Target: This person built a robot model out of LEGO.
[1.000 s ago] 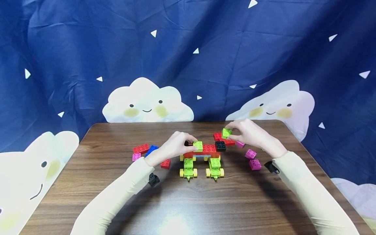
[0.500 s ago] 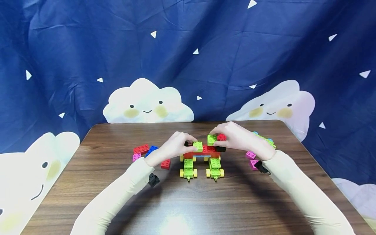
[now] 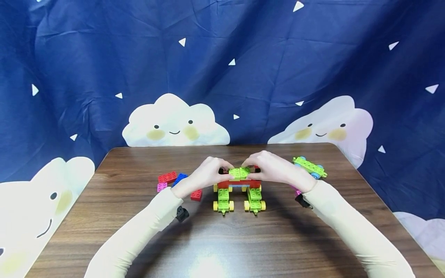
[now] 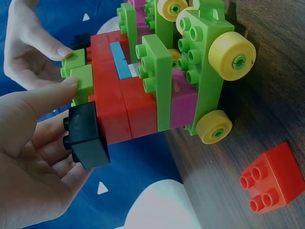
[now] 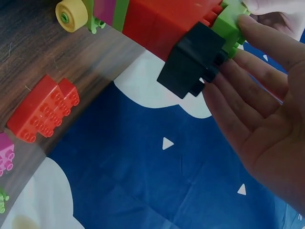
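Observation:
Mid-table stands a brick build with red bricks on top of two lime green wheeled bases with yellow wheels. My left hand pinches a lime green brick on the red top, near the left end. From the right, my right hand pinches a second lime green brick, side by side with the first. A black brick sits at each end of the red top: the left wrist view has the near one, the right wrist view the other. Fingers partly hide both green bricks.
Left of the build lie a red brick, a blue brick, a pink brick and a smaller red brick. Back right is a green wheeled base with blue wheels. Red bricks lie behind the right hand.
My right hand has carried its green brick left and down onto the build, beside the other green brick. The left hand has stayed in place. The green base at back right has come into view.

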A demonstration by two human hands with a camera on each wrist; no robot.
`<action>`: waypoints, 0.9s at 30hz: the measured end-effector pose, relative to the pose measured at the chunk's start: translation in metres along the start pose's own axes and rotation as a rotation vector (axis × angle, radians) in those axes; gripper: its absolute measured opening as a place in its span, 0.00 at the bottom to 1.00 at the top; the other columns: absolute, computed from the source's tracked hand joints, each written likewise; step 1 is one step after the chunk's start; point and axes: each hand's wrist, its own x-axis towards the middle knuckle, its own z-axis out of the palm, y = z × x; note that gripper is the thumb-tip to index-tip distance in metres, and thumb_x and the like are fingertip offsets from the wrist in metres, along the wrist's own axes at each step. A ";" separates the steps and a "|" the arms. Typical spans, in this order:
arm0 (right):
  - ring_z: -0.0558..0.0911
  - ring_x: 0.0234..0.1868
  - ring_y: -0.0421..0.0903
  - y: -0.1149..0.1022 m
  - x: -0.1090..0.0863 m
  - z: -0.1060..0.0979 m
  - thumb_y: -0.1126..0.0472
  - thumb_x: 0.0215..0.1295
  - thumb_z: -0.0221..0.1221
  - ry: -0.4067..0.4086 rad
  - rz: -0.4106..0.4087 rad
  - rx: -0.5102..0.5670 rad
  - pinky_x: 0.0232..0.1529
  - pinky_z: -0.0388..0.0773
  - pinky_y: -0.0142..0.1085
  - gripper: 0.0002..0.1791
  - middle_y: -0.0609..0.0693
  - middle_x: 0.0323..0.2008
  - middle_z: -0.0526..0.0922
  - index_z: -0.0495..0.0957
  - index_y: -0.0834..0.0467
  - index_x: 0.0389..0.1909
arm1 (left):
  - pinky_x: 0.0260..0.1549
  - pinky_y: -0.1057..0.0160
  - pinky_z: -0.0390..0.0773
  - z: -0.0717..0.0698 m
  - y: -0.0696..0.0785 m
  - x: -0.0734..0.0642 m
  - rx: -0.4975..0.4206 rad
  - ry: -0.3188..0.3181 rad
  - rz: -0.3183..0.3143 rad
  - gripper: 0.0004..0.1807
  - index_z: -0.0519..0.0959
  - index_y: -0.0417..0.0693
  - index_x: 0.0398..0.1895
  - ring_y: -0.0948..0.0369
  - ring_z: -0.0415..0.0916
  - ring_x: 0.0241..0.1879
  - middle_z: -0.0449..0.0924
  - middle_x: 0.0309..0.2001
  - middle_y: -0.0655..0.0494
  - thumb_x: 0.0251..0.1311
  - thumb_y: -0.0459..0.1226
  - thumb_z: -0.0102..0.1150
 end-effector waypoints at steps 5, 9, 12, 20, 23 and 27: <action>0.83 0.32 0.43 0.001 -0.002 0.004 0.59 0.57 0.71 0.003 -0.004 0.000 0.37 0.81 0.35 0.14 0.49 0.38 0.88 0.86 0.58 0.44 | 0.38 0.68 0.81 0.001 0.000 0.000 -0.004 -0.001 -0.002 0.17 0.86 0.45 0.48 0.61 0.84 0.38 0.89 0.40 0.53 0.59 0.44 0.69; 0.84 0.33 0.43 0.001 -0.003 0.004 0.59 0.56 0.71 0.007 0.009 0.012 0.38 0.82 0.35 0.14 0.50 0.39 0.88 0.86 0.58 0.44 | 0.39 0.67 0.82 0.002 0.000 0.001 -0.003 0.000 -0.001 0.17 0.86 0.45 0.48 0.60 0.85 0.38 0.89 0.40 0.53 0.59 0.44 0.68; 0.84 0.32 0.43 0.002 -0.003 0.004 0.60 0.56 0.71 0.008 0.015 0.032 0.37 0.82 0.35 0.14 0.50 0.38 0.89 0.85 0.59 0.44 | 0.39 0.67 0.82 0.002 0.000 0.001 -0.002 0.000 -0.002 0.16 0.86 0.45 0.48 0.61 0.84 0.38 0.89 0.40 0.53 0.60 0.44 0.68; 0.84 0.31 0.45 0.000 -0.002 0.004 0.62 0.54 0.72 -0.001 0.031 0.067 0.36 0.82 0.36 0.14 0.52 0.36 0.88 0.85 0.60 0.41 | 0.38 0.68 0.81 0.002 0.000 0.001 -0.008 -0.002 -0.004 0.16 0.86 0.45 0.48 0.62 0.84 0.37 0.89 0.40 0.53 0.59 0.43 0.68; 0.82 0.30 0.43 -0.001 0.001 0.003 0.61 0.54 0.72 -0.005 0.030 0.053 0.34 0.81 0.33 0.13 0.51 0.35 0.88 0.86 0.60 0.40 | 0.38 0.68 0.81 0.002 -0.001 0.001 -0.006 0.002 -0.013 0.16 0.86 0.45 0.47 0.62 0.84 0.36 0.89 0.39 0.54 0.58 0.43 0.69; 0.79 0.28 0.38 -0.003 0.003 0.002 0.61 0.53 0.73 0.001 0.033 0.028 0.32 0.78 0.30 0.12 0.50 0.32 0.87 0.86 0.60 0.37 | 0.36 0.68 0.81 0.002 -0.002 0.001 -0.007 0.008 -0.015 0.16 0.86 0.46 0.47 0.63 0.83 0.35 0.89 0.37 0.54 0.58 0.43 0.69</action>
